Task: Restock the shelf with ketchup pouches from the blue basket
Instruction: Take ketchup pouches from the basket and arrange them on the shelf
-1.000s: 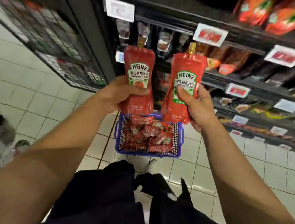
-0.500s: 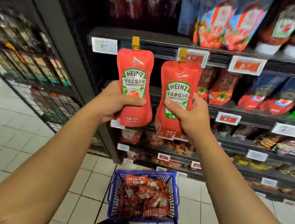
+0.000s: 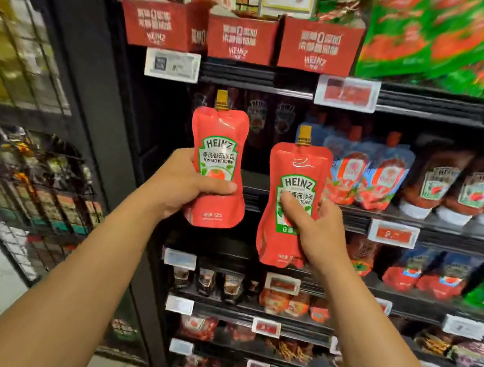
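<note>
My left hand grips a red Heinz ketchup pouch with a gold cap, held upright in front of a dark shelf bay. My right hand grips a second red ketchup pouch, upright and slightly lower, to the right of the first. Both pouches are raised before the shelf ledge, just left of the blue-and-red pouches standing on it. The blue basket is out of view.
Red Heinz cartons sit on the shelf above, with green bags to their right. Dark ketchup bottles stand at the far right. Lower shelves hold small packets. A black wire rack stands to the left.
My view has tilted up, so the basket has dropped out of sight. Both hands have lifted the pouches higher, from above the basket up to the upper shelf bay.
</note>
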The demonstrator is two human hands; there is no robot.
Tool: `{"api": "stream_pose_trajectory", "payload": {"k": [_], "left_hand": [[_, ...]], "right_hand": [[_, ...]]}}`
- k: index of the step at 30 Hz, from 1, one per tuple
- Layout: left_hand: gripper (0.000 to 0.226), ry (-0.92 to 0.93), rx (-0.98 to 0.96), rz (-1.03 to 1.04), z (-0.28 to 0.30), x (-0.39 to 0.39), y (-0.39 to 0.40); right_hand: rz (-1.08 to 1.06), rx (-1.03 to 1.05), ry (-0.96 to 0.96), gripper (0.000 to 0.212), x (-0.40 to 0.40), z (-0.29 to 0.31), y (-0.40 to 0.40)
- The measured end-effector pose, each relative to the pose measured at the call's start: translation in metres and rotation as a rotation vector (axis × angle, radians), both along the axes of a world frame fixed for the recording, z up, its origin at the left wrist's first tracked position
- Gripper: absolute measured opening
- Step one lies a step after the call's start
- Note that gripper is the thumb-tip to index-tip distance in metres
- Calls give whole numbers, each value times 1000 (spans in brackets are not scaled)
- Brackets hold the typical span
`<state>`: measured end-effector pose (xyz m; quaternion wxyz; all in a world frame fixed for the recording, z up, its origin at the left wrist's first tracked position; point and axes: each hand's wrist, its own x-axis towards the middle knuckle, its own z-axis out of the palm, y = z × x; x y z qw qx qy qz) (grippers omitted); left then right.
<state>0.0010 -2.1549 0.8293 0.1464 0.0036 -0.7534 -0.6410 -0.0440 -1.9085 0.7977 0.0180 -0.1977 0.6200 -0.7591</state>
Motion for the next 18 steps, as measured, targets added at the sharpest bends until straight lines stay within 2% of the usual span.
{"api": "stream_pose_trajectory", "payload": {"k": [7,10,15,16,18], "left_hand": [[49,2,-140,3,16,-56,-54],[42,-68,-119,-4,14,-83,-67],[61,-241,-121,51,13,-132,-72],[56,-223,-140,17,15,-143,-70],[53,-70,-185,-46,22,-163,-69]], "right_hand": [[-71,35,-23,19,-28,15,-57],[-109,46,-37,22,-38,21,-79],[-189,58,-66,25,-57,24,-102],[-202,64,-72,23,-61,24,-104],[-218,58,-86,20,-69,24,-108]]}}
